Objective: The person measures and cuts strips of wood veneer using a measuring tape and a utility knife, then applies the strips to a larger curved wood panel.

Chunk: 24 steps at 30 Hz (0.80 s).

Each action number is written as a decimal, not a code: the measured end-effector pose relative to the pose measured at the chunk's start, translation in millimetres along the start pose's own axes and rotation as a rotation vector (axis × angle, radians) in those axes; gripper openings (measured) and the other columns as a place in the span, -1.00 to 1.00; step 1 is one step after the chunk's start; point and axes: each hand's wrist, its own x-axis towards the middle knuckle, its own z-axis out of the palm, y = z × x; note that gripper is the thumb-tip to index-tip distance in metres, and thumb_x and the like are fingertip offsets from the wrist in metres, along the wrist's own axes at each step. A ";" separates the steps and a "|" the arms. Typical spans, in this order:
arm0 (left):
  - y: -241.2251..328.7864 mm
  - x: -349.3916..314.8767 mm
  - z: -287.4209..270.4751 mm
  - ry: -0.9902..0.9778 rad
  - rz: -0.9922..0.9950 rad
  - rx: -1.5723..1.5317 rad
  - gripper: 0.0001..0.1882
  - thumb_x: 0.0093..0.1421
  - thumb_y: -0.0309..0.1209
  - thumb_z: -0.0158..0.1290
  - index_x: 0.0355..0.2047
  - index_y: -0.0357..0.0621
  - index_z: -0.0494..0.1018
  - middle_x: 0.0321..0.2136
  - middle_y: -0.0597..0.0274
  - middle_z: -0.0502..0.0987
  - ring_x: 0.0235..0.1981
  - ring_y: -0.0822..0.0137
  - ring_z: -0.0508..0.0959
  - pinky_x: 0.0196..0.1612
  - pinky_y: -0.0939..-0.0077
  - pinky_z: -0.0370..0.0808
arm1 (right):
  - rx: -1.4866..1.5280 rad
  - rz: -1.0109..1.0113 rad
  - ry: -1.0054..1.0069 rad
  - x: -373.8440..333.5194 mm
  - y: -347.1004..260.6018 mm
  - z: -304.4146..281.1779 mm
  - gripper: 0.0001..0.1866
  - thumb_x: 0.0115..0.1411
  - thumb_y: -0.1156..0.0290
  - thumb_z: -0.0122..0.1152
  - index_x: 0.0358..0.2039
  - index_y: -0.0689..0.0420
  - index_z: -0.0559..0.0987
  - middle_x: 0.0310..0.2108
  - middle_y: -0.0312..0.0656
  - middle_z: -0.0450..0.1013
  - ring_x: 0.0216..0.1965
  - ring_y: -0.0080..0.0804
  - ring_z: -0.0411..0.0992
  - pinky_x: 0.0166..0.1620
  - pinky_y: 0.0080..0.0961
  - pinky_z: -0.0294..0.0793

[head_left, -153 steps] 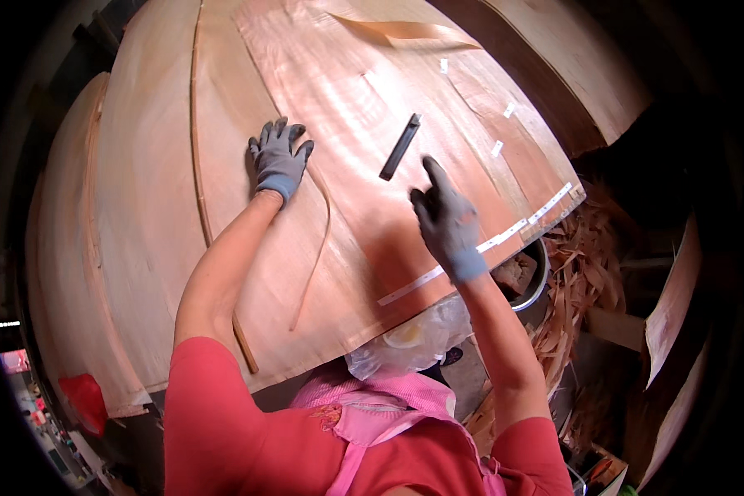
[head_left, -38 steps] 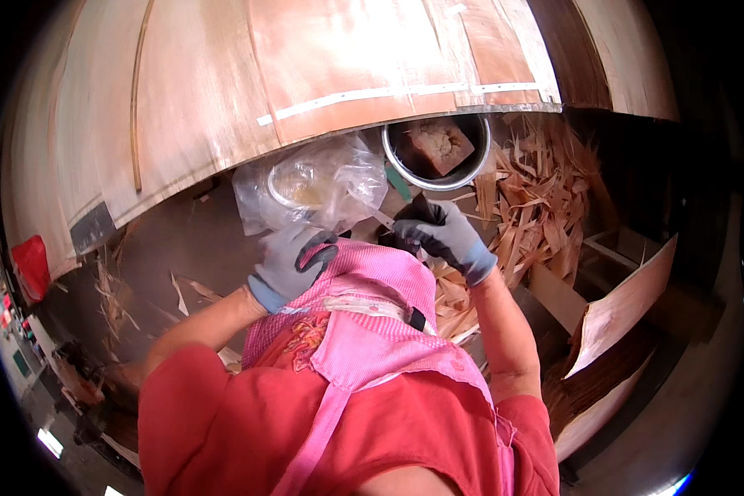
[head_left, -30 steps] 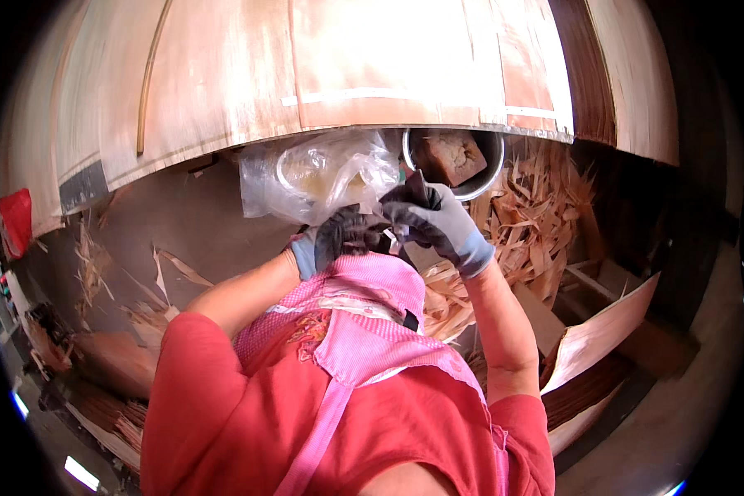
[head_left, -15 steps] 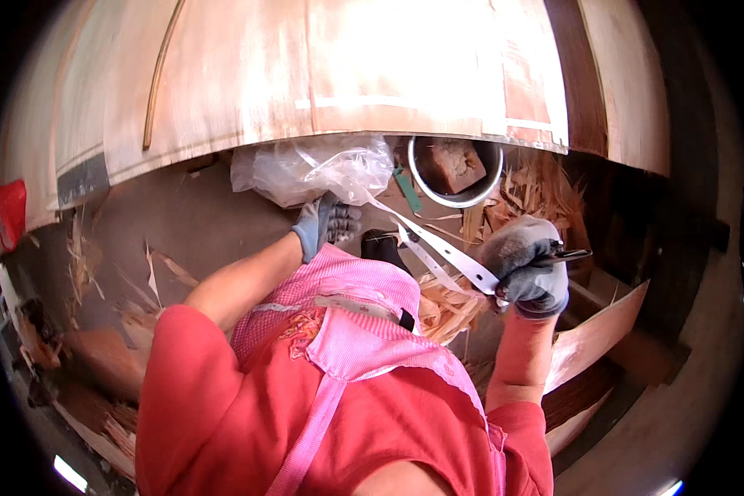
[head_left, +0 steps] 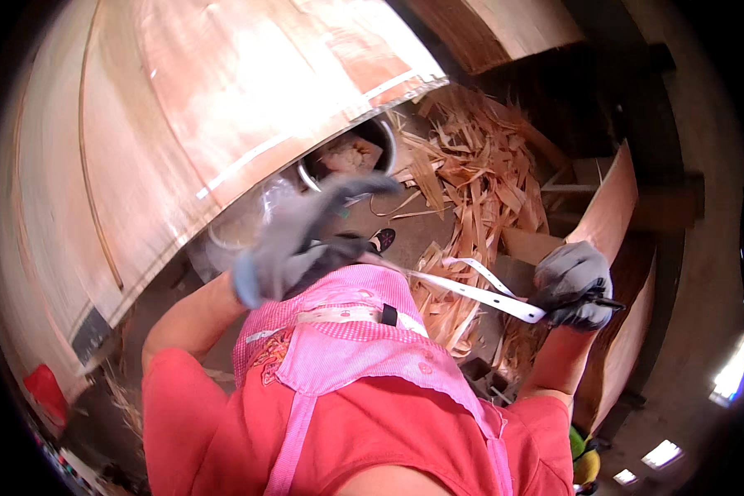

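Note:
My right hand [head_left: 577,285], in a grey and black glove, is closed at the right. It grips a white strip with dark holes [head_left: 479,293] and a dark, narrow tool [head_left: 605,303] whose kind I cannot make out. From that fist the strip runs left toward my left hand [head_left: 302,244], tapering to a thin brownish end. My left hand, gloved too and blurred by motion, is raised in front of the pink apron [head_left: 372,351] with thumb and fingers wide apart. Whether it touches the strip's end is unclear.
A large pale wooden sheet surface [head_left: 207,107] fills the upper left. Under its edge stand a round metal pot [head_left: 391,147] with a brown block inside and a clear plastic bag [head_left: 277,194]. Wood shavings [head_left: 488,165] heap on the floor; a thin board [head_left: 612,202] leans at the right.
The view has turned to the right. My left hand has come away from the plastic bag and up, its fingers spreading. My right hand still holds the strip and dark tool, farther right.

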 end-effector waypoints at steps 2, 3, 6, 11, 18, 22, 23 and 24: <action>-15.5 23.1 10.9 -0.325 -0.164 0.051 -0.44 0.32 -0.09 -0.01 0.09 -0.37 0.39 -0.11 0.02 0.58 -0.09 0.25 0.58 0.04 0.39 0.47 | -0.209 0.301 0.243 -5.8 -16.8 8.6 -0.68 0.05 0.26 0.24 -0.51 0.34 0.62 -0.67 -0.11 0.45 -0.69 -0.35 0.40 -0.58 -0.48 0.36; -34.0 23.1 20.5 -0.363 -0.246 -0.099 -0.59 0.32 -0.20 0.03 -0.04 -0.33 0.45 -0.19 0.06 0.60 -0.19 0.32 0.60 -0.09 0.42 0.51 | -0.314 0.512 0.349 -3.0 -23.8 13.8 -0.68 0.04 0.28 0.25 -0.46 0.35 0.62 -0.62 -0.13 0.48 -0.63 -0.38 0.45 -0.52 -0.51 0.40; -35.2 23.1 30.0 -0.293 -0.628 -0.252 -0.82 0.34 -0.41 0.01 -0.31 -0.28 0.51 -0.45 0.22 0.62 -0.60 0.50 0.55 -0.54 0.62 0.47 | -0.086 0.731 0.798 -39.2 6.2 29.3 -0.81 0.12 0.63 0.28 -0.22 0.35 0.63 -0.47 -0.16 0.55 -0.36 -0.59 0.49 -0.23 -0.61 0.46; -55.2 16.4 54.3 -0.316 -0.197 0.634 -0.82 0.23 -0.31 0.07 -0.25 -0.12 0.51 -0.41 0.02 0.61 -0.41 0.07 0.62 -0.29 0.23 0.53 | 0.096 0.693 0.929 -45.3 74.6 71.4 -0.66 0.18 0.65 0.11 -0.02 0.19 0.61 -0.29 -0.33 0.56 -0.39 -0.74 0.37 -0.35 -0.74 0.35; -46.1 7.2 45.0 -0.281 -0.015 0.942 -0.70 0.27 -0.09 -0.02 -0.25 -0.06 0.43 -0.39 0.07 0.57 -0.41 0.00 0.61 -0.37 0.16 0.50 | 0.297 0.637 0.287 3.9 147.6 103.9 -0.70 0.36 0.33 0.09 -0.02 0.27 0.57 -0.47 -0.34 0.47 -0.47 -0.67 0.34 -0.40 -0.67 0.33; -53.8 -14.9 43.5 -0.277 -0.169 0.946 -0.65 0.26 -0.07 0.00 -0.19 -0.07 0.44 -0.35 0.08 0.57 -0.35 0.02 0.62 -0.30 0.20 0.53 | 0.425 0.578 0.223 -0.1 145.3 110.2 -0.73 0.29 0.47 0.17 -0.04 0.30 0.58 -0.38 -0.27 0.53 -0.38 -0.60 0.42 -0.26 -0.62 0.43; -60.2 -18.9 44.9 -0.226 -0.171 0.849 -0.65 0.24 -0.10 0.01 -0.14 -0.07 0.46 -0.32 0.05 0.58 -0.29 0.03 0.62 -0.22 0.22 0.54 | 0.387 0.566 0.210 1.0 145.0 107.7 -0.73 0.28 0.49 0.17 -0.04 0.31 0.58 -0.38 -0.27 0.54 -0.37 -0.60 0.42 -0.24 -0.61 0.45; -65.7 -24.7 45.8 -0.210 -0.180 0.860 -0.66 0.24 -0.12 0.01 -0.13 -0.08 0.47 -0.30 0.05 0.58 -0.27 0.04 0.62 -0.20 0.23 0.54 | 0.350 0.555 0.198 2.2 146.0 103.9 -0.74 0.27 0.52 0.17 -0.04 0.32 0.58 -0.38 -0.26 0.54 -0.36 -0.60 0.43 -0.23 -0.60 0.46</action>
